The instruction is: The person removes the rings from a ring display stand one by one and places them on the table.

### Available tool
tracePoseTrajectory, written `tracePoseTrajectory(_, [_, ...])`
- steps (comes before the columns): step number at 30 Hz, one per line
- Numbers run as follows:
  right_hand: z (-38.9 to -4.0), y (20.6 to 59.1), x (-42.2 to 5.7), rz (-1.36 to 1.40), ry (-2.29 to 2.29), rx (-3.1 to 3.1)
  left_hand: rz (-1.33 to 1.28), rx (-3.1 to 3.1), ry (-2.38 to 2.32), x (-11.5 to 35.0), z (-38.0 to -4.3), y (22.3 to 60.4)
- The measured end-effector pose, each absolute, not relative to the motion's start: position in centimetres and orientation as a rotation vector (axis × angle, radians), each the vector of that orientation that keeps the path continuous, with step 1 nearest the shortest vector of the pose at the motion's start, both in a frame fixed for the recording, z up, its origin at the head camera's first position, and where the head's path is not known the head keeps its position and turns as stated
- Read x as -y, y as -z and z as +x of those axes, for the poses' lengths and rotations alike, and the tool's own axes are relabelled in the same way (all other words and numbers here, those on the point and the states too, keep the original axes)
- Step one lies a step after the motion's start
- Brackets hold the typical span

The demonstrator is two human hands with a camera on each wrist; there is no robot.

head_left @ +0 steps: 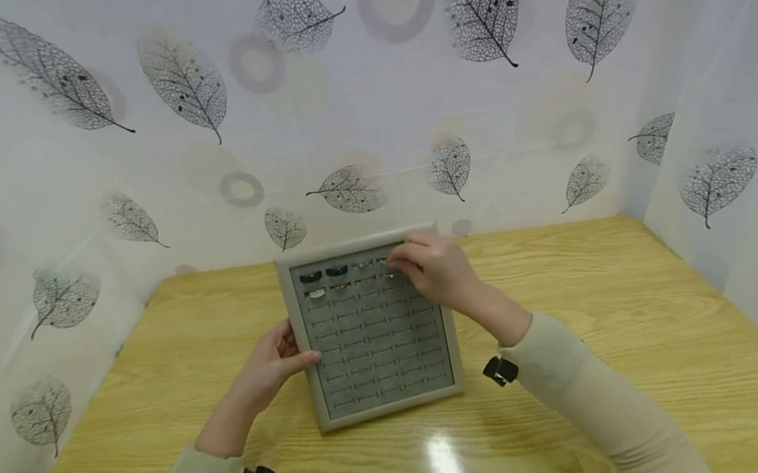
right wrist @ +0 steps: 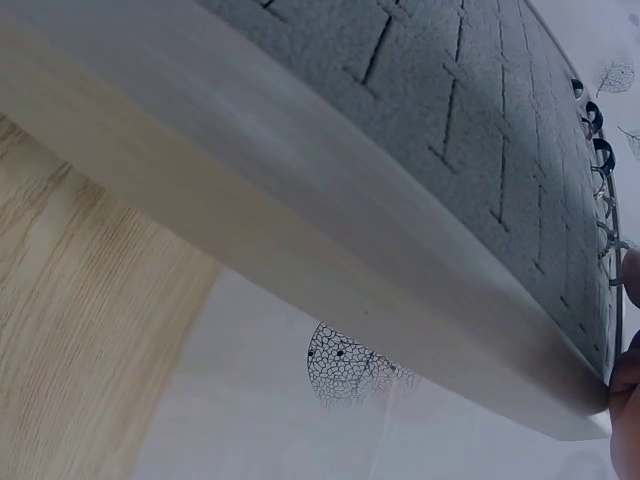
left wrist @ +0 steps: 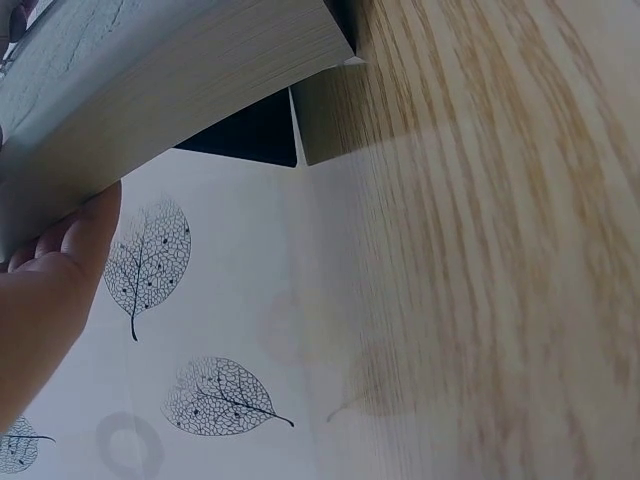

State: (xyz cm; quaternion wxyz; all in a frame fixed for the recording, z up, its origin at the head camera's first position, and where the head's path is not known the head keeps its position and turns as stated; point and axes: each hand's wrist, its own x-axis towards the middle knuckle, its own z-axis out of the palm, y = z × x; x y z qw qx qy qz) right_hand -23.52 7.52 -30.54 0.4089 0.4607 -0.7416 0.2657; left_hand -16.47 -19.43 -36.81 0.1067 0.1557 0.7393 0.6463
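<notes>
A ring display board with a pale frame and grey slotted padding leans upright on the table. My left hand grips its left side, thumb on the front of the frame and fingers behind. At the top right, my right hand pinches a small ring at a slot in the top row; the fingertips mostly hide it. Two dark rings sit at the top left, with several lighter rings in the top two rows. In the right wrist view, fingers appear beside the row of rings at the far edge.
The wood-grain table runs back to a white leaf-patterned curtain, which also hangs at both sides. A black support flap juts out behind the board. Small black devices are strapped at both wrists.
</notes>
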Motion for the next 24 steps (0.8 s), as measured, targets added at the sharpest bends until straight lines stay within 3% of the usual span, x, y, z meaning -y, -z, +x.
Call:
tracePoseTrajectory(12, [-22.8, 30.4, -8.9, 1.224, -0.832, 1.856, 0.475, -2.166, -1.901, 19.3, -16.6, 36.8])
tracePoseTrajectory(24, [-21.7, 31.4, -13.3, 1.248, -0.754, 1.864, 0.468, -2.166, -1.901, 19.4, -16.6, 37.0])
